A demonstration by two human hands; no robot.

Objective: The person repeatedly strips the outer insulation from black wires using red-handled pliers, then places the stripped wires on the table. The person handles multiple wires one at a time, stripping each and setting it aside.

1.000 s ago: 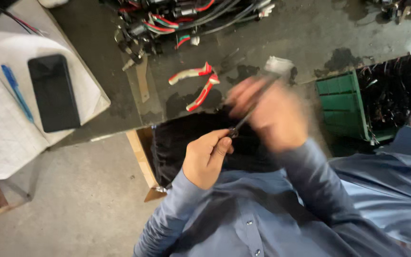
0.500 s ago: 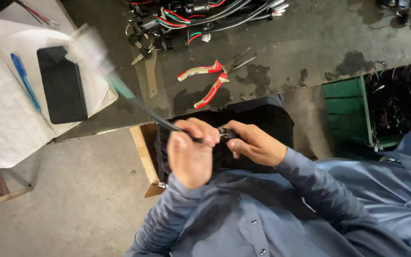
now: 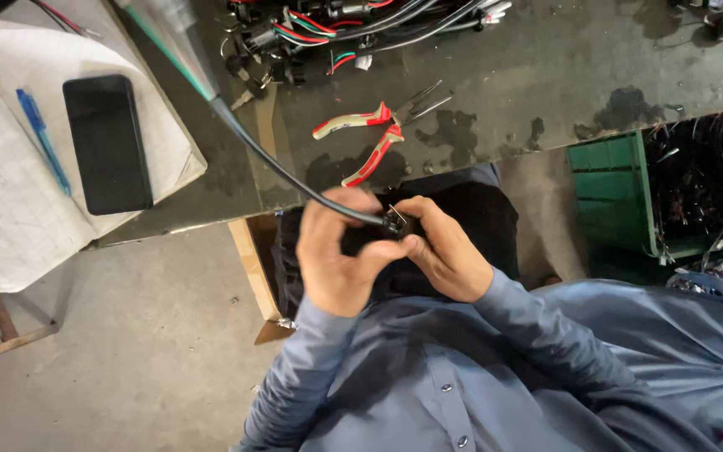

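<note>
Left hand (image 3: 338,259) and right hand (image 3: 443,251) both pinching small black connector (image 3: 394,223) on black cable (image 3: 278,163), near bench edge. Red-handled pliers (image 3: 371,134) just beyond; black phone (image 3: 107,142) on notebook (image 3: 10,201) far left.

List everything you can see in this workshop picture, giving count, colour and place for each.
cable: one, black, running from top left to the hands
connector: one, black, at the cable's end between both hands
pliers: one, red and cream handles, on the bench
wire bundle: one, mixed colours, top of bench
phone: one, black, on notebook
pen: one, blue, on notebook
notebook: one, white, left
crate: one, green, right
left hand: grip on cable
right hand: grip on connector
</note>
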